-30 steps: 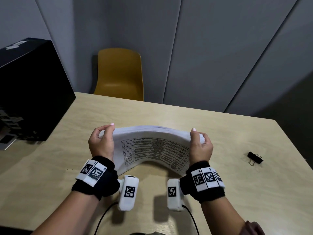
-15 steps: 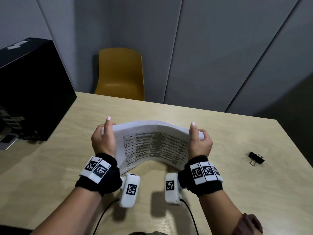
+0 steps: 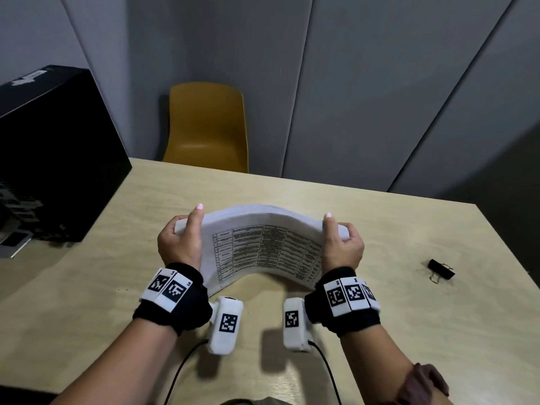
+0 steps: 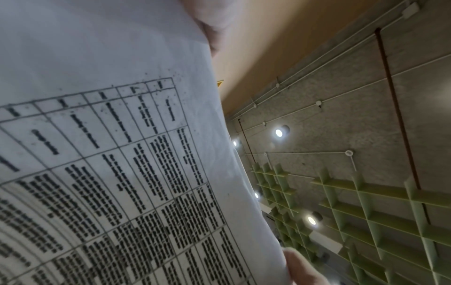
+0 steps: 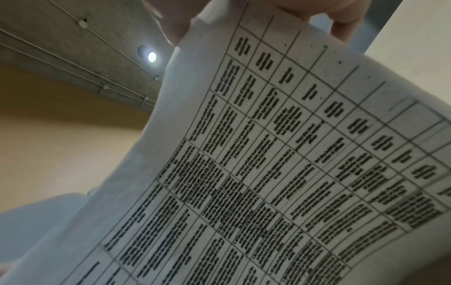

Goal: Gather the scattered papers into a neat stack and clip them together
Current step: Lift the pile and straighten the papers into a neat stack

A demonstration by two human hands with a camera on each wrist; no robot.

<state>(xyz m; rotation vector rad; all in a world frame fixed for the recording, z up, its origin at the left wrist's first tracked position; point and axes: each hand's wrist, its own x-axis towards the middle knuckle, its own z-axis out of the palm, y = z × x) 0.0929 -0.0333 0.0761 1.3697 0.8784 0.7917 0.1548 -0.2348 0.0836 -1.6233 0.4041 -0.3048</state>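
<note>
Left hand (image 3: 179, 242) grips the left short edge of the paper stack (image 3: 263, 244), thumb on the near face and fingers curled round the far side. Right hand (image 3: 343, 247) grips the opposite edge in the same manner, thumb raised along the printed face. Both hands hold the stack above the worktop (image 3: 380, 331), its top bowed upward in an arch between them and its lower edge lifted in the middle. The sheet facing the person carries a printed table of ruled cells; the text is too blurred to read. In the left wrist view the same printed sheet (image 4: 109, 164) fills most of the picture, with fingertips (image 4: 300, 268) at its edge. In the right wrist view the sheet (image 5: 268, 173) curves away below fingers (image 5: 341, 17) pinching its top. Binder clip (image 3: 441, 269), black with wire handles, lies on the worktop well to the right of the right hand, apart from the papers.
</note>
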